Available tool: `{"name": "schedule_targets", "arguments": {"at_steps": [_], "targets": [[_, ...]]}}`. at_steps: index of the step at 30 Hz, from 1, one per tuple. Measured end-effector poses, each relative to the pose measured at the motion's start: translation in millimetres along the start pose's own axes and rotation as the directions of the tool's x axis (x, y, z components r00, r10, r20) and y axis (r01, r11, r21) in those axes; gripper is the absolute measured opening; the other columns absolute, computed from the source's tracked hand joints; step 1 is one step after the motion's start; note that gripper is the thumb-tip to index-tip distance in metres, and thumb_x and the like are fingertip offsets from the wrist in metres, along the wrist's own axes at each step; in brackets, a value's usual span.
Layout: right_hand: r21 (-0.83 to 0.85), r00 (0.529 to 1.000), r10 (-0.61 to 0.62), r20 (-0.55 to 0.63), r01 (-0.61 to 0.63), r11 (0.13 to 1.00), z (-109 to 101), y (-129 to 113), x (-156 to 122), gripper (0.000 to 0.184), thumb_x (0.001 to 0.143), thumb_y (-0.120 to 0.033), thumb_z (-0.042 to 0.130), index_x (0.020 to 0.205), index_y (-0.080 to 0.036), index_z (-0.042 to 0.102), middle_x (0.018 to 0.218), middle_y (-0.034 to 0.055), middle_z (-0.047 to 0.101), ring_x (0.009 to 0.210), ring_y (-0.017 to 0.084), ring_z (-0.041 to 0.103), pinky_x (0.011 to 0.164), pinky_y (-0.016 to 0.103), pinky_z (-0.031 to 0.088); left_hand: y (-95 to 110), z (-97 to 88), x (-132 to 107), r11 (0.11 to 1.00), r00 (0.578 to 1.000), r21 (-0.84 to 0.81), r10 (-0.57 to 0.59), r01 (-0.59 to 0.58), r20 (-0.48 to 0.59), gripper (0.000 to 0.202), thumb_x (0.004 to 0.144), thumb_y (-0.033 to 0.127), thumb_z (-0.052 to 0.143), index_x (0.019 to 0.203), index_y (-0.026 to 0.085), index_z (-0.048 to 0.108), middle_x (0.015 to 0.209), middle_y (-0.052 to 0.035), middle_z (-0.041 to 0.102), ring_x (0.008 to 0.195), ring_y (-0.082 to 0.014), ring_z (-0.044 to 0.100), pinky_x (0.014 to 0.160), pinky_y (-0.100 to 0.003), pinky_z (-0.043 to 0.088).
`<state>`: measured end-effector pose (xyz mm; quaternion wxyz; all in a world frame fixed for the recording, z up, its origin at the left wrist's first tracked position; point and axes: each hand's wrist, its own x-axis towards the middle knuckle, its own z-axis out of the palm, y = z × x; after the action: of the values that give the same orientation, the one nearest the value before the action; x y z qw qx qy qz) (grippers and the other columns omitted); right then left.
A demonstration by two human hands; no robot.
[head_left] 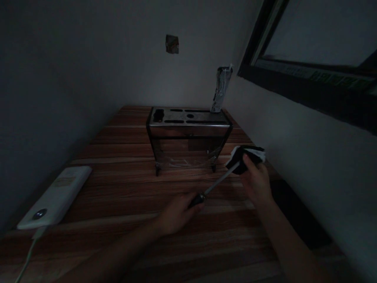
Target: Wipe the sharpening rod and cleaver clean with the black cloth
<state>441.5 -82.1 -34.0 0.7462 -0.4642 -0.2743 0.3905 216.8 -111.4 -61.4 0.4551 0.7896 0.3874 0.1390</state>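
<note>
My left hand [181, 212] is closed around the dark handle of a sharpening steel [219, 181], whose thin grey rod slants up to the right. At its far end, my right hand [257, 179] grips a folded black-and-white cloth [243, 153]. The cloth covers the tip of the rod, so I cannot see it. Just beyond my hands stands a knife block [188, 122] with a metal top, several slots and see-through lower sides. A wrapped black-and-white handle [220, 88] sticks up from the block's right end.
The striped wooden table [123, 196] runs back to a grey wall [103, 59]. On the left lies a white power strip [59, 196] with a cable [28, 257]. A flat black object [297, 216] rests beside my right forearm. A dark frame [309, 94] juts in at upper right.
</note>
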Motion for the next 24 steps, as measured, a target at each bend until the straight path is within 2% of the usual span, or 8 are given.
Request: {"name": "schedule_targets", "arguments": {"at_steps": [3, 5, 8, 12, 17, 24], "targets": [[-0.055, 0.994, 0.097, 0.043, -0.095, 0.994, 3.6, 10.2, -10.1, 0.024, 0.058, -0.030, 0.076, 0.079, -0.022, 0.067, 0.078, -0.0024, 0.071, 0.074, 0.016, 0.065, 0.073, 0.031, 0.052, 1.6, -0.5, 0.3, 0.999, 0.999, -0.018, -0.031, 0.031, -0.019, 0.022, 0.087, 0.034, 0.041, 0.086, 0.017, 0.054, 0.079, -0.0013, 0.058, 0.073, -0.0136, 0.054, 0.065, -0.020, 0.040], [-0.094, 0.977, 0.180, 0.117, -0.170, 0.981, 6.6, 16.6, -19.2, 0.025, 0.058, -0.030, 0.077, 0.079, -0.023, 0.067, 0.079, -0.0022, 0.071, 0.074, 0.017, 0.066, 0.073, 0.032, 0.052, 3.2, -0.9, 0.3, 0.998, 0.999, -0.038, -0.046, 0.045, -0.027, 0.023, 0.087, 0.035, 0.040, 0.086, 0.016, 0.054, 0.080, -0.0017, 0.059, 0.073, -0.0142, 0.054, 0.065, -0.021, 0.041], [-0.215, 0.917, 0.284, 0.280, -0.229, 0.950, 11.2, 24.6, -35.8, 0.026, 0.057, -0.028, 0.077, 0.080, -0.022, 0.067, 0.080, -0.0019, 0.072, 0.076, 0.018, 0.065, 0.075, 0.033, 0.051, 3.9, -0.9, 0.4, 0.996, 0.998, -0.079, -0.040, 0.035, -0.055, 0.025, 0.086, 0.035, 0.040, 0.091, 0.016, 0.056, 0.084, -0.0024, 0.061, 0.077, -0.0161, 0.056, 0.067, -0.023, 0.042], [-0.374, 0.827, 0.354, 0.438, -0.190, 0.908, 15.9, 31.2, -54.8, 0.028, 0.057, -0.026, 0.077, 0.082, -0.022, 0.067, 0.083, -0.0012, 0.072, 0.082, 0.018, 0.064, 0.080, 0.032, 0.049, 0.7, 0.6, 0.6, 0.991, 0.997, -0.134, -0.007, -0.004, -0.081, 0.027, 0.085, 0.031, 0.043, 0.104, 0.015, 0.055, 0.093, -0.0032, 0.063, 0.082, -0.0171, 0.057, 0.075, -0.025, 0.042], [-0.427, 0.831, 0.340, 0.439, -0.140, 0.893, 18.3, 31.2, -60.5, 0.027, 0.059, -0.029, 0.076, 0.083, -0.022, 0.066, 0.084, -0.0003, 0.071, 0.082, 0.019, 0.064, 0.080, 0.034, 0.048, -0.5, 1.2, 0.3, 0.991, 0.998, -0.133, -0.017, 0.008, -0.065, 0.026, 0.086, 0.031, 0.043, 0.102, 0.015, 0.055, 0.094, -0.0033, 0.063, 0.081, -0.0165, 0.057, 0.073, -0.024, 0.042], [-0.417, 0.832, 0.305, 0.464, -0.098, 0.904, 17.2, 32.1, -58.8, 0.027, 0.060, -0.029, 0.074, 0.084, -0.022, 0.066, 0.085, 0.0006, 0.071, 0.084, 0.020, 0.064, 0.081, 0.035, 0.048, -2.6, 3.0, 0.7, 0.989, 0.996, -0.148, -0.001, -0.013, -0.094, 0.027, 0.085, 0.031, 0.044, 0.104, 0.016, 0.055, 0.095, -0.0030, 0.063, 0.081, -0.0163, 0.057, 0.074, -0.023, 0.042]]}}
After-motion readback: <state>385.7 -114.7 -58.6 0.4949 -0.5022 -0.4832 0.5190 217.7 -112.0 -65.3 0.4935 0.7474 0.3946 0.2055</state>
